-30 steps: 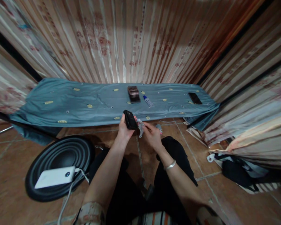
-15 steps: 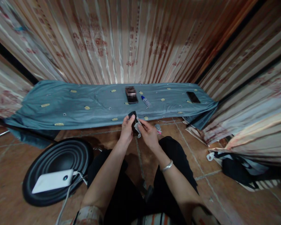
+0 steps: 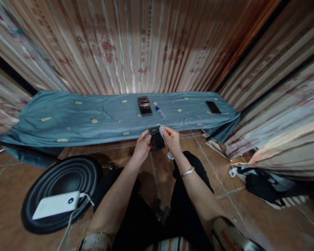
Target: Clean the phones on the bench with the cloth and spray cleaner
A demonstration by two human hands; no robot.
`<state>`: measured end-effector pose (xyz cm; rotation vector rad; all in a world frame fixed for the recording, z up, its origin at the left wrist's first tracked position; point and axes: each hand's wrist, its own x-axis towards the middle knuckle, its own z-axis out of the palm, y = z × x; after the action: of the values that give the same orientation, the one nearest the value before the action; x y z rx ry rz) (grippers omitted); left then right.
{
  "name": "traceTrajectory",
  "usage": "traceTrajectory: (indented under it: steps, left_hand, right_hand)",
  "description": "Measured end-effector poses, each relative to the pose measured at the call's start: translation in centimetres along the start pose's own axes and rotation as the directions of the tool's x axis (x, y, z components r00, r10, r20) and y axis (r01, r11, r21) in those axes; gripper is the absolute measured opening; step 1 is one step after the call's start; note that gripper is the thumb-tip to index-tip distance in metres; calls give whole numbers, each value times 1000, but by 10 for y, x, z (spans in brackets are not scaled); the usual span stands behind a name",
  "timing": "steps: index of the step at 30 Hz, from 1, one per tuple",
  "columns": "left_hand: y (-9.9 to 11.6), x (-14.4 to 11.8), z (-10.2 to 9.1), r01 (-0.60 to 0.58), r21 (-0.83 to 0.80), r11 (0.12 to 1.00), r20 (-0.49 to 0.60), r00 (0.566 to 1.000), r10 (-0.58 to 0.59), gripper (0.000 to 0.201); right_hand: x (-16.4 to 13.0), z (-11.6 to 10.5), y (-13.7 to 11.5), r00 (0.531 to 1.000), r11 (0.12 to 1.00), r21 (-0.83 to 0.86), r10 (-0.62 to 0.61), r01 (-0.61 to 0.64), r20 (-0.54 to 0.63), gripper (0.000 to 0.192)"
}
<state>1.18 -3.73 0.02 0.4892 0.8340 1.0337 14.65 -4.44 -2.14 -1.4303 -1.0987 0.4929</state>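
Observation:
My left hand (image 3: 142, 146) grips the left side of a small black rectangular case-like object (image 3: 157, 139), its fingers closed on the edge. The object's broad face is turned up toward me, with a lighter strip along its top; its exact kind I cannot make out. Pinched in my right hand (image 3: 173, 140) is a whitish-grey cloth (image 3: 161, 130), pressed against the object's upper right edge. A loose part of the cloth hangs below that hand. Both hands are just off the front edge of the bench, above the floor.
A blue patterned cloth covers the low bench (image 3: 107, 129). On it lie a pixelated dark packet (image 3: 144, 106), a blue-capped clear bottle (image 3: 161, 112) and a black phone (image 3: 213, 107). A white power bank (image 3: 56, 204) with a cable rests on a round black stool (image 3: 65, 177). Curtains surround the bench.
The black object has turned from edge-on to show its broad face. My right hand has moved up and right with the cloth, to the object's upper right edge.

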Motion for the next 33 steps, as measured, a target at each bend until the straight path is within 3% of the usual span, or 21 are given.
traceTrajectory:
  steps: [4,8,13,21,25,28,33]
  left_hand:
    - [0,2,0,12,-38,999,9,1000,-12,24]
    - [1,2,1,26,-93,995,28,999,-24,6]
    - [4,-1,4,136,-244,960,31,991,-133,18]
    - [6,-10,13,228,-380,896,51,973,-226,31]
    - [6,-9,12,133,-395,909,4,990,-143,40]
    - [5,-6,7,42,-308,950,-16,999,-50,42]
    - [0,-5,3,-46,-170,984,27,998,51,44]
  right_hand:
    - [-3,-8,-10,996,990,-111,-85,82,-22,31]
    - [-9,-13,-23,982,965,-185,-188,184,-7,31]
    - [-13,-12,-31,911,862,-294,-388,413,142,34]
    - [-20,-2,-23,882,796,-383,-405,469,240,36]
    - [-35,2,-23,849,777,-353,-429,521,309,37]
    - [-46,4,-26,813,763,-320,-438,562,383,40]
    - [-35,2,-26,797,728,-360,-425,583,430,45]
